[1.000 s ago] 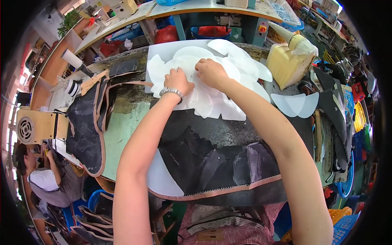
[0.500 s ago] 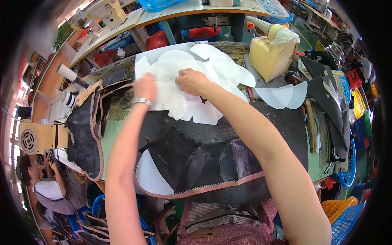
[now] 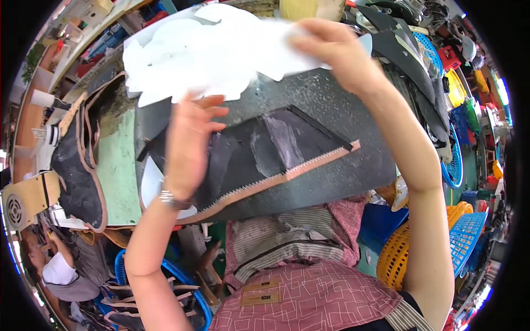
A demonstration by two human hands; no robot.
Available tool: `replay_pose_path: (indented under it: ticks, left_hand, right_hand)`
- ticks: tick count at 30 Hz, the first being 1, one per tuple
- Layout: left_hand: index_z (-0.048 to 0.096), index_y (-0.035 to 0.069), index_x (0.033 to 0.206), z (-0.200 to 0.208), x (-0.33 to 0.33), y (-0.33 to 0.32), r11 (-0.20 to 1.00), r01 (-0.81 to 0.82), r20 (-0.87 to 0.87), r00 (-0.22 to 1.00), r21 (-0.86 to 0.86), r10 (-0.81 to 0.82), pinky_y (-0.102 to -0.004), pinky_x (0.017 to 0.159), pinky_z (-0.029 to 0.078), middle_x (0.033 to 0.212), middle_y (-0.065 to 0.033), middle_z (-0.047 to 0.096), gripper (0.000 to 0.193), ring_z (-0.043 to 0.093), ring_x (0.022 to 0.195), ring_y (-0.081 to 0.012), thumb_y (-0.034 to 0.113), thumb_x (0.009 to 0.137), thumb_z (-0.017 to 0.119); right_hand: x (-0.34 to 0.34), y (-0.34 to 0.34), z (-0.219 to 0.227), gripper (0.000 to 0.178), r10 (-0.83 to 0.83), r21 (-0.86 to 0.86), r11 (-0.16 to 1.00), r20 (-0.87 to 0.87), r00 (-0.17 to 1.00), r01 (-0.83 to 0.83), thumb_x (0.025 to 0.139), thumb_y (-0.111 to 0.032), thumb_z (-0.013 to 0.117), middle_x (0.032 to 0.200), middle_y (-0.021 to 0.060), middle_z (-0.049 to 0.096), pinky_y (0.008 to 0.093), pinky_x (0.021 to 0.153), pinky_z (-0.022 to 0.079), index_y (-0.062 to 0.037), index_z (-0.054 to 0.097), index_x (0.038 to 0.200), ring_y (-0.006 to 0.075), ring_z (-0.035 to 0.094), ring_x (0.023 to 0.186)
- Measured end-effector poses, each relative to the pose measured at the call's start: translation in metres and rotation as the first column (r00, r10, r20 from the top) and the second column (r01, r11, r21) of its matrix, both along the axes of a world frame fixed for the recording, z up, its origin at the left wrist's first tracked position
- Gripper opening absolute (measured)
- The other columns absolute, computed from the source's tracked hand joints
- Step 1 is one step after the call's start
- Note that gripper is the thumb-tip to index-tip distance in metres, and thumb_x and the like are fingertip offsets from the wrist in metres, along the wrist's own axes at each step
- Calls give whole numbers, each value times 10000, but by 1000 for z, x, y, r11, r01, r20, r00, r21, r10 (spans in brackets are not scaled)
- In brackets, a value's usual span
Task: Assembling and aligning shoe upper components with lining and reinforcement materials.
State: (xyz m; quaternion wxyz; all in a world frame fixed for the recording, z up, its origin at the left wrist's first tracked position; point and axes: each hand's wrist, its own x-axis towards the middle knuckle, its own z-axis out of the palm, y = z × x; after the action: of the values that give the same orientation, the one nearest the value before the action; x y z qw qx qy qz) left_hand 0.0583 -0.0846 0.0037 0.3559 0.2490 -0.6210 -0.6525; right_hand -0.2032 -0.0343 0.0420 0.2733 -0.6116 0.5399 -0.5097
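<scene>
My left hand [image 3: 189, 142] hovers above the left part of a black, flat-laid shoe upper-like piece [image 3: 237, 151] with a pinkish, zigzag-notched lower edge. Its fingers are apart, with nothing seen in them. Partly beneath this hand and wrist, a pale half-moon sheet [image 3: 150, 185] lies at the piece's left end. My right hand [image 3: 337, 52] is at the right side of a heap of white, rounded thin sheets [image 3: 210, 52]. Motion blurs its fingertips, so whether they pinch a sheet cannot be told. Another pale sheet [image 3: 365, 44] shows just beyond this hand.
A dark board [image 3: 331, 121] lies under the work. More black pieces with pinkish edges [image 3: 77, 171] are at the left, and dark pieces [image 3: 395, 49] at the right. Yellow [image 3: 393, 259] and blue baskets [image 3: 468, 240] stand low right. A person [image 3: 61, 270] sits at lower left.
My left hand has come back from the white heap to over the black piece. My right hand has moved right across the heap. The view has shifted nearer to my lap.
</scene>
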Motion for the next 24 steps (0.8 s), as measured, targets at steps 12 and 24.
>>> replay_pose_path:
  ticks: [12,24]
  left_hand:
    - [364,-10,1255,-39,35,67,798,233,-129,973,556,-194,-333,957,359,1173,-78,492,444,490,1086,-186,267,923,467]
    - [449,26,1142,-29,23,59,980,198,688,709,14,-153,-191,587,391,652,28,523,442,472,628,-35,34,752,657]
  right_hand:
    - [34,118,-83,215,-237,598,767,599,765,-230,818,-83,621,865,57,646,230,729,482,23,622,1004,91,593,762]
    - [48,116,-68,191,25,659,748,84,996,-74,763,-83,622,614,6,524,240,536,374,19,593,921,69,458,565]
